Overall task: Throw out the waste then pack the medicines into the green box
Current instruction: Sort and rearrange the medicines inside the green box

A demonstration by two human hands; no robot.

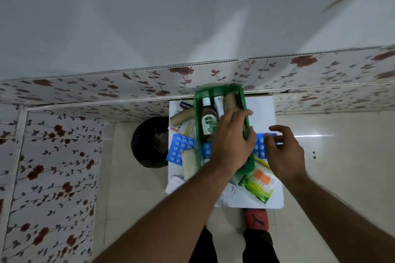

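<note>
The green box (220,92) stands on a small white table (261,113). Inside it lie a brown Dettol bottle (208,123), a white tube (219,103) and a beige roll (229,100). My left hand (230,143) reaches over the box, fingers and thumb closed around its right wall. My right hand (284,151) is just right of the box, fingers curled on a blue blister pack (259,147). A second blue blister pack (179,147), a bandage roll (189,163) and a cardboard tube (181,116) lie left of the box.
A black bin (149,142) stands on the floor against the table's left side. A green and orange packet (259,186) and crumpled white paper (174,181) lie at the table's near edge. A plaster box (184,105) is at the far left. My red shoe (255,219) is below.
</note>
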